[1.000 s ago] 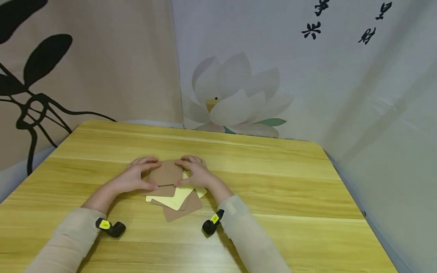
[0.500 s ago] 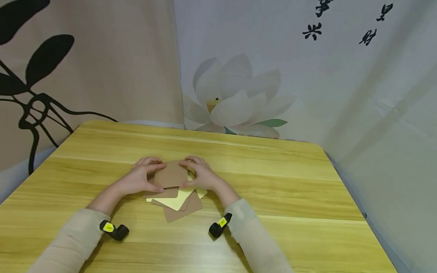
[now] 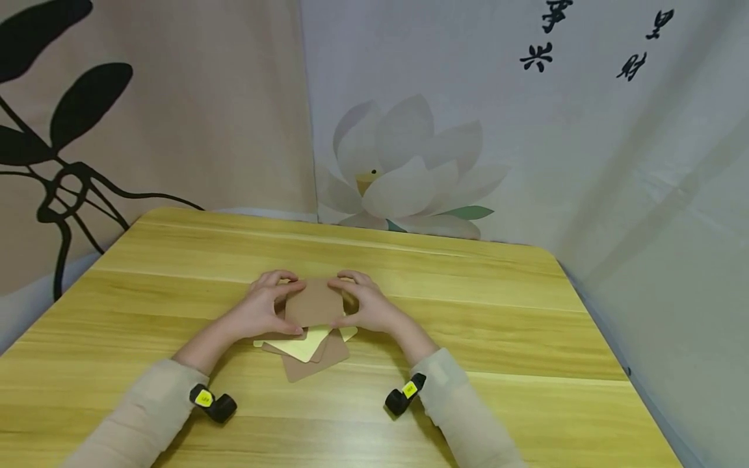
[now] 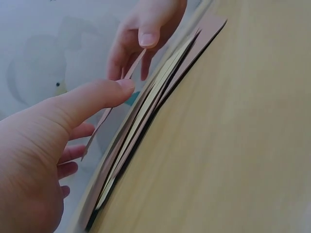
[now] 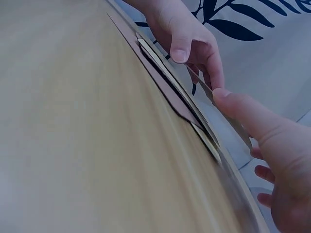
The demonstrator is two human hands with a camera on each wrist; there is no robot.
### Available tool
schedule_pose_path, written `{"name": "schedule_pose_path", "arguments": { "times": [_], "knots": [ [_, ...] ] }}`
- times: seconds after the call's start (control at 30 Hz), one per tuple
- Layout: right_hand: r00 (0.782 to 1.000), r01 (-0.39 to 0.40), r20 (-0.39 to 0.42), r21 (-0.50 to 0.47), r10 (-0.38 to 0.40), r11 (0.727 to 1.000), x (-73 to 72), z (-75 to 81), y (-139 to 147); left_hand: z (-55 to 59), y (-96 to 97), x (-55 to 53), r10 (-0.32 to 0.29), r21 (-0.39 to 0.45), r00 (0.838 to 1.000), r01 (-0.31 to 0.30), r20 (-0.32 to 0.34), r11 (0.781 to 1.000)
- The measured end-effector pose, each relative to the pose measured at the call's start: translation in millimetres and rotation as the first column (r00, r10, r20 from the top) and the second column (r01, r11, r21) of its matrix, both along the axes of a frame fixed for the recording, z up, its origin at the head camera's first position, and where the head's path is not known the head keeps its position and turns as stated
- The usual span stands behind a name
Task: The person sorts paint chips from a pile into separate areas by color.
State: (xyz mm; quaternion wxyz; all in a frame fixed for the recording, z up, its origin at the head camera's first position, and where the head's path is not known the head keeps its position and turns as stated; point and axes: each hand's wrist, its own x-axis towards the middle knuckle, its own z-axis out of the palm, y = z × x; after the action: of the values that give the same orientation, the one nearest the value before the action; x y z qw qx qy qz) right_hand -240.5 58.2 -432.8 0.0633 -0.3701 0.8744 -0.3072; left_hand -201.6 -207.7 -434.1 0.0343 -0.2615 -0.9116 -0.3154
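Observation:
A flat brown card point(image 3: 315, 304) with rounded corners is held between both hands, above a loose pile. At its left edge my left hand point(image 3: 263, 311) pinches it between thumb and fingers. My right hand point(image 3: 376, 311) grips the opposite edge the same way. Side-on in the left wrist view, the thin card point(image 4: 100, 127) stands apart from the pile underneath. Below lie fanned cards, among them a yellow card point(image 3: 300, 348) and a brown card point(image 3: 317, 366). The held card and the hands hide part of this pile.
The pile rests on a wooden table point(image 3: 480, 325) with rounded far corners. Behind it hangs a pale curtain point(image 3: 409, 52) printed with a flower and leaves. A small black camera point(image 3: 215, 404) is strapped at the left cuff, another camera point(image 3: 404, 395) at the right.
Both hands have carried the brown card to the right across the pile, lifting it off. The cards underneath have stayed in place.

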Motion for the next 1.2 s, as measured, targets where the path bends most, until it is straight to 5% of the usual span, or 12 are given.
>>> {"name": "schedule_pose_path", "arguments": {
  "times": [0.57, 1.2],
  "knots": [
    [1.000, 0.027, -0.008, -0.036, -0.027, 0.999, 11.4, 0.5, 52, 3.0, 46.8, -2.7, -0.023, -0.026, 1.000, 0.023, 0.006, 0.999],
    [0.995, 0.099, 0.034, -0.054, -0.098, 0.994, 21.1, 2.7, 118, 10.4, 114.4, -10.9, -0.113, -0.042, 0.992, 0.115, 0.053, 0.992]
  ]
}}
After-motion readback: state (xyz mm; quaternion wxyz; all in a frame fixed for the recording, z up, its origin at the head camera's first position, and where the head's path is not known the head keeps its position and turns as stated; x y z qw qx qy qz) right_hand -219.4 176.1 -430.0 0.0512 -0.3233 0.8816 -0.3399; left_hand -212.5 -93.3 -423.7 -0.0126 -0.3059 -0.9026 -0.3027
